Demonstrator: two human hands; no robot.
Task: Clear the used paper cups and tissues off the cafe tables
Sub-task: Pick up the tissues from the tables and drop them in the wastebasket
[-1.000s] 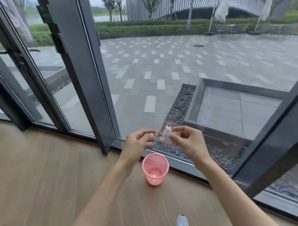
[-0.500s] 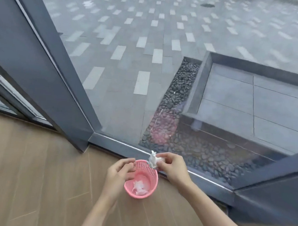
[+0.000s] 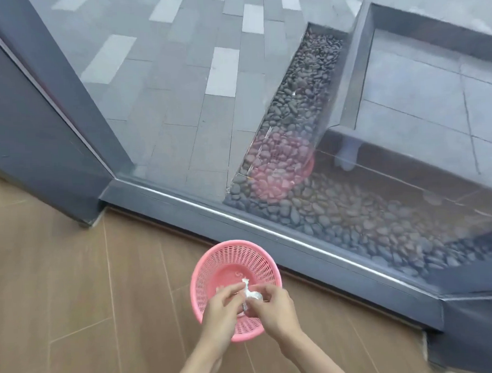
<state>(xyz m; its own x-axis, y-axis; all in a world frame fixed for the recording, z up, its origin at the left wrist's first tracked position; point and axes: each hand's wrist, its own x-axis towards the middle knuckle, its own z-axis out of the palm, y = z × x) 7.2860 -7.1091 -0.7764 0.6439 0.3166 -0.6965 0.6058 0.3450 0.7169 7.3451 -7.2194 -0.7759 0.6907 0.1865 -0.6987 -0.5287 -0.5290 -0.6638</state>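
Observation:
A small pink mesh waste basket (image 3: 233, 251) stands on the wooden floor just inside the glass wall. Both my hands are over its open top. My right hand (image 3: 275, 312) pinches a crumpled white tissue (image 3: 251, 293) above the basket. My left hand (image 3: 221, 317) has its fingers curled against the same tissue, touching or pinching its left side. My hands hide the basket's near inside, so whatever lies at the bottom there is out of sight.
A floor-to-ceiling glass wall with a grey metal sill (image 3: 269, 236) runs diagonally behind the basket, and a dark frame post (image 3: 38, 116) stands at the left. Outside lie pebbles and paving. Wooden floor (image 3: 75, 306) spreads left of the basket.
My view has tilted down and closer to the basket. Both hands have dropped over its mouth, and the left hand has come together with the right on the tissue.

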